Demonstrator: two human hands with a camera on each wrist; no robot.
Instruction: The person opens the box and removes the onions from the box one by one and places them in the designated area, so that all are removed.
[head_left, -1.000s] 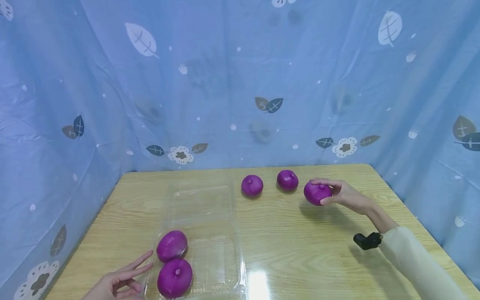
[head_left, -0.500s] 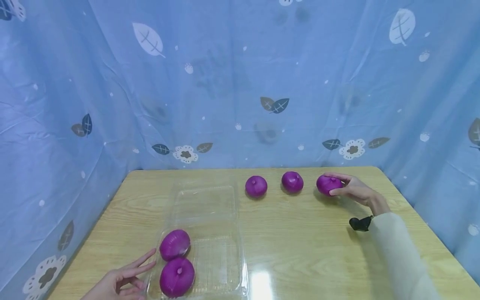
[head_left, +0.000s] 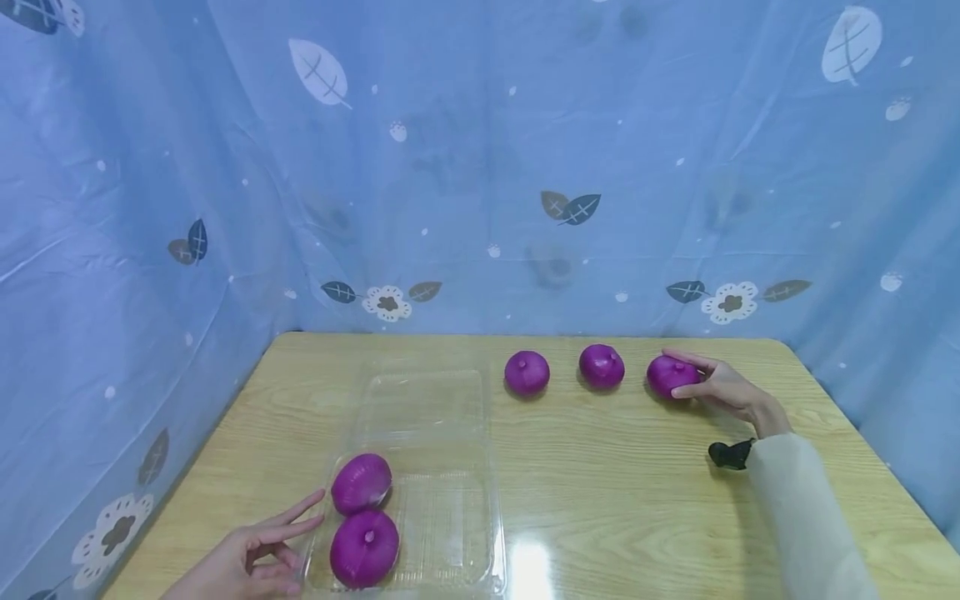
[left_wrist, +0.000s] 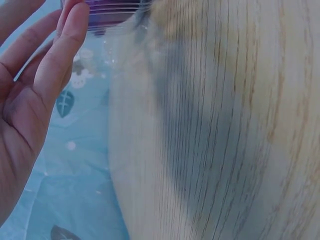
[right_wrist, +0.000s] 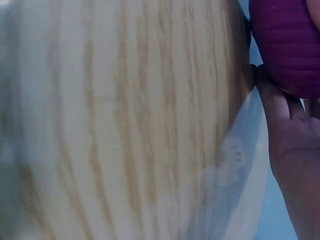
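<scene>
My right hand (head_left: 723, 390) grips a purple onion (head_left: 670, 377) at the back right of the table, thumb on the near side and fingers over the far side. The same purple onion (right_wrist: 287, 47) fills the upper right corner of the right wrist view. At the lower left, my left hand (head_left: 258, 550) has its fingers extended against the left side of a clear plastic clamshell box (head_left: 450, 533). Two purple onions lie along the box's left side, one onion (head_left: 362, 483) behind the other onion (head_left: 364, 548). In the left wrist view, the fingertips (left_wrist: 75, 22) reach the box wall.
Two more purple onions, one onion (head_left: 527, 372) left of the other onion (head_left: 602, 367), stand in a row beside the held one. The box's lid (head_left: 423, 400) lies folded back. A blue patterned curtain (head_left: 487, 167) encloses the wooden table (head_left: 600, 500).
My right hand has carried its onion back and to the right, down into line with the two others. The head view has turned slightly left. My left hand stays by the box.
</scene>
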